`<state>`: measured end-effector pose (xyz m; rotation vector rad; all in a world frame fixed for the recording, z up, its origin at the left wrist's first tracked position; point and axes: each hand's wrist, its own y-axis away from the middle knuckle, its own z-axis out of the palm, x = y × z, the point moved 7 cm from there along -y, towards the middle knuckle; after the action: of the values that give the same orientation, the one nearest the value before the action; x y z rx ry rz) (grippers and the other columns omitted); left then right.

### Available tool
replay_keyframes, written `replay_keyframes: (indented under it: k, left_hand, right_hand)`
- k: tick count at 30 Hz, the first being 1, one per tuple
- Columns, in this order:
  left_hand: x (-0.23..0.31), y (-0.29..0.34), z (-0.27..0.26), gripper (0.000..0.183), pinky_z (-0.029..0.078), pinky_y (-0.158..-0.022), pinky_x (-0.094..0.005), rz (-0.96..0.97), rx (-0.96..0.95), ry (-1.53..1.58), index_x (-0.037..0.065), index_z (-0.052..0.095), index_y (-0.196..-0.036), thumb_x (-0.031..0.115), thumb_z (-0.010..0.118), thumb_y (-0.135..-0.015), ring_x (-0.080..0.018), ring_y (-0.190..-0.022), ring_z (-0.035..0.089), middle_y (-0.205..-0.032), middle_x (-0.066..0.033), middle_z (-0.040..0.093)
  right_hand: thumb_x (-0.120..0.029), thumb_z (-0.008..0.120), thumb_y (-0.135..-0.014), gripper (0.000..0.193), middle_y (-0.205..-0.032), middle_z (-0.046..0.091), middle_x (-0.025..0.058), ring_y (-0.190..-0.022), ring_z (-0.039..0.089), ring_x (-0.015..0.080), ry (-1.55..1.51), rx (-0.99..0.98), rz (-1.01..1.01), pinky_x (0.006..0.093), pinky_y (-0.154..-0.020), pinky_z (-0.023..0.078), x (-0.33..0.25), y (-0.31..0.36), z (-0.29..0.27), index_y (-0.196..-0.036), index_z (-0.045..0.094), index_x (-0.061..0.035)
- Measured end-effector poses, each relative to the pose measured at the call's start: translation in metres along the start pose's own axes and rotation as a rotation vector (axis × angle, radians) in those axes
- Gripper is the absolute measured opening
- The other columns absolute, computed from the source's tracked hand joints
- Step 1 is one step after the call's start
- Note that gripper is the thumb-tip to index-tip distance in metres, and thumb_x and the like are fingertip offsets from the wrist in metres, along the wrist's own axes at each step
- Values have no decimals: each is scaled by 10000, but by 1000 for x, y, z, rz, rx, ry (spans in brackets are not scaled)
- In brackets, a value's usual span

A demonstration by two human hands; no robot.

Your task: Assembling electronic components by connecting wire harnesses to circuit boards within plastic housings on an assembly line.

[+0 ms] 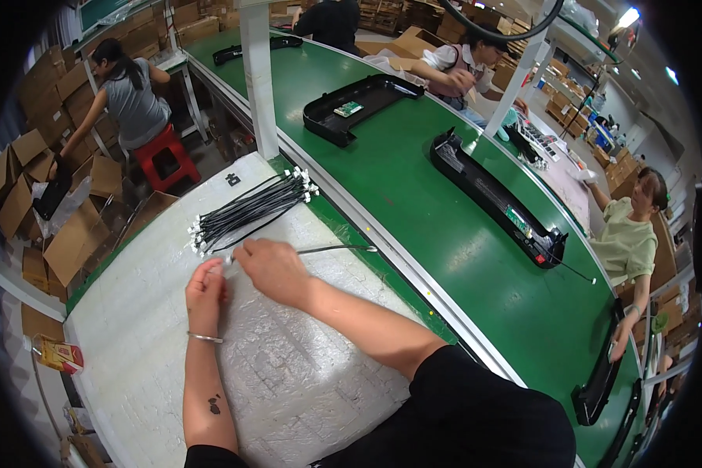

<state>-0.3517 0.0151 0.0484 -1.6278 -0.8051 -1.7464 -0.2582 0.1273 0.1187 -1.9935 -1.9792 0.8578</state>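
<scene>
Over the white foam-like work surface, my right hand (273, 271) is closed around a black cable (331, 249). One end of that cable trails out to the right past my wrist. A small white connector (228, 260) shows between my two hands, at the other end. My left hand (206, 290) has its fingers pinched together at this connector; their exact grip is partly hidden. Just beyond my hands lies a bundle of black cables (249, 209) with white connectors at both ends. A small black part (232, 179) rests behind the bundle.
A green conveyor belt (398, 187) runs along the right, carrying long black housings (491, 191), some with green circuit boards. A white post (259, 86) rises at the far corner of my work surface (132, 312). Other people work across the belt; cardboard boxes (78, 242) stand at left.
</scene>
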Motion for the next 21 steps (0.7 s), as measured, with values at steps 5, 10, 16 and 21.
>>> replay_keyframes:
  k: [5, 10, 16, 21]
  left_hand:
    - [-4, 3, 1, 479, 444, -637, -247, -264, -7, 1105, 46, 429, -1259, 394, 439, -930, -139, -720, 506, -802, -53, 547]
    - [-21, 11, -20, 487, 480, -716, -270, -273, 34, 860, 52, 448, -1243, 410, 473, -914, -150, -778, 567, -893, -102, 601]
    - [1, 12, -5, 376, 479, -797, -336, -224, -272, 844, 14, 483, -1185, 289, 476, -929, -221, -884, 574, -1034, -154, 585]
    - [0, 5, -13, 437, 509, -747, -271, -219, -18, 665, 38, 387, -1301, 314, 405, -962, -173, -870, 587, -1034, -135, 592]
  right_hand:
    - [-89, 547, -738, 95, -750, 631, 116, -699, 642, 259, 347, 48, 248, 361, -563, 513, 102, -34, -55, -820, 563, -45]
    - [-133, 566, -741, 134, -814, 684, 79, -779, 670, 219, 533, -6, 529, 330, -637, 523, 241, -92, -28, -738, 699, -119]
    - [-161, 566, -738, 128, -796, 661, 38, -790, 633, 208, 502, 91, 620, 335, -645, 503, 295, -122, -5, -746, 693, -146]
    - [-197, 596, -751, 133, -867, 679, 30, -845, 646, 183, 386, -126, 677, 325, -644, 493, 307, -122, 15, -815, 708, -164]
